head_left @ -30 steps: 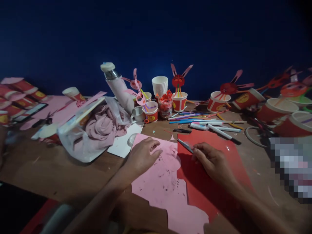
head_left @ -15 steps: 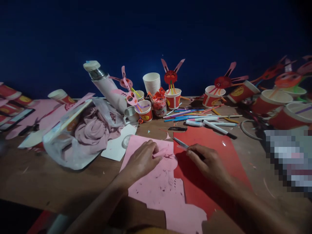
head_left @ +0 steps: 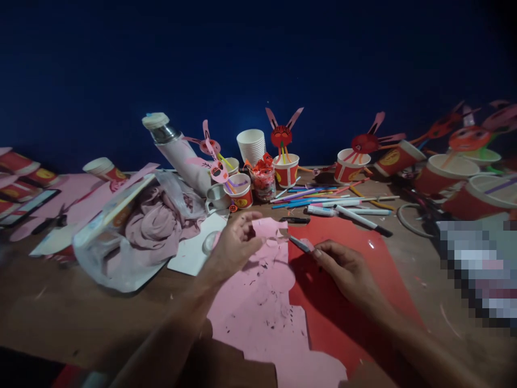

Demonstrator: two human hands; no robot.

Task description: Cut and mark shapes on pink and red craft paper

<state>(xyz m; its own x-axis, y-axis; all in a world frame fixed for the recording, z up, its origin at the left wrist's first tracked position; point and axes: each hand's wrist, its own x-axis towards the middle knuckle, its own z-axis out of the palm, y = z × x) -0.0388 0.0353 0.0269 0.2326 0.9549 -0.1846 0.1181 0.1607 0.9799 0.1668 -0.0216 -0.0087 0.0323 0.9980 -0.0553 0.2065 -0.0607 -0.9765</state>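
Observation:
My left hand (head_left: pixel 238 240) is over the far left part of the pink paper (head_left: pixel 262 302). Its thumb and fingers stand apart, and I see nothing gripped between them. Dark marks and cut-out edges show on this sheet. In my right hand (head_left: pixel 343 264) is a slim grey pair of scissors (head_left: pixel 299 244), its blades pointing left and away from me. The handles are mostly hidden by my fingers. A small pink scrap shows beside the blades. Under my right hand lies a red sheet (head_left: pixel 363 302), partly beneath the pink paper.
Behind the sheets lie coloured sticks (head_left: pixel 299 198), markers (head_left: pixel 359 220) and a black pen (head_left: pixel 294 220). Farther back stand paper cups with rabbit-faced figures (head_left: pixel 286 170), a jar of red scraps (head_left: pixel 264 180) and a thermos (head_left: pixel 181 156). A plastic bag with cloth (head_left: pixel 153 226) sits at left.
My left hand has let go of a pink paper piece, moved slightly away from me and opened its fingers. The scissors remain in my right hand, nearly in place. The view has tilted up slightly.

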